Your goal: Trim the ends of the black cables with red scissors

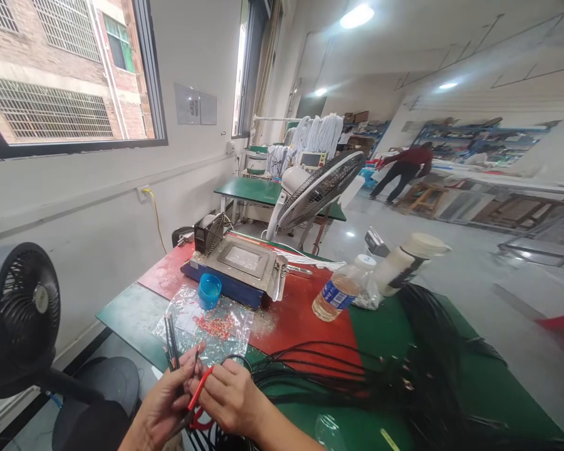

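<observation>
My left hand (162, 401) is closed around several thin black cables (170, 338), whose cut ends stick up past the fingers. Close beside it, my right hand (232, 394) is closed on red-handled scissors (200, 388); the fingers partly hide them. Between the two hands, a short cable end shows near the left fingertips. Just beyond lies a clear plastic bag (183, 307) with a scatter of small red and yellow bits (215, 326) on it. More black cables (305, 360) run from near my right hand across the table to the right.
A blue cup (209, 292) stands before a solder pot-like heated box (235, 275) with a small fan (210, 235). To the right are a bottle of pale liquid (333, 297) and a tilted white jug (411, 260). A black fan (23, 319) stands left. A person (404, 169) bends over farther back.
</observation>
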`<action>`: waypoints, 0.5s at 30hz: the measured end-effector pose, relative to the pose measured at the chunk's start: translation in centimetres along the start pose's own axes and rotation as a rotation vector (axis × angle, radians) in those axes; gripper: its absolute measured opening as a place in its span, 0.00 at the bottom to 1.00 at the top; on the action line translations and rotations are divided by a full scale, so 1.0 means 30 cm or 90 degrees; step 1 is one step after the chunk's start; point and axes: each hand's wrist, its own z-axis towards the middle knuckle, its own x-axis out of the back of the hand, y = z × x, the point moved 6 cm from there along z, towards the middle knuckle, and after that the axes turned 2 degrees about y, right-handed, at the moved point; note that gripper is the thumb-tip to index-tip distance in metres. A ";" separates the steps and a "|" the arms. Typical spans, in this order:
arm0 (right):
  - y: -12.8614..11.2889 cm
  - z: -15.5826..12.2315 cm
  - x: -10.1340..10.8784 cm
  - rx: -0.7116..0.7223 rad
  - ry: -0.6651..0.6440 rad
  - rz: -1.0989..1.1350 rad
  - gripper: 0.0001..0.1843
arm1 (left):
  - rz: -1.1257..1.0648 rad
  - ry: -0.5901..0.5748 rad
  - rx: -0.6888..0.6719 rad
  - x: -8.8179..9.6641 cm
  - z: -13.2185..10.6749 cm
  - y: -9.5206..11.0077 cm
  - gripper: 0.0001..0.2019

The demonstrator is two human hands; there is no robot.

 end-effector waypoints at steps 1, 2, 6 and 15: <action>-0.001 0.000 0.000 0.002 -0.004 -0.002 0.12 | 0.001 0.001 0.000 0.001 0.001 -0.001 0.21; -0.002 0.000 0.000 0.003 -0.007 -0.003 0.12 | 0.004 0.002 -0.001 0.002 0.002 -0.002 0.21; 0.006 -0.001 0.005 0.002 -0.008 -0.004 0.13 | 0.052 0.016 -0.016 0.000 0.006 -0.004 0.23; 0.350 -0.048 0.052 -0.683 0.215 0.166 0.14 | 0.230 0.115 -0.281 0.051 0.037 0.104 0.22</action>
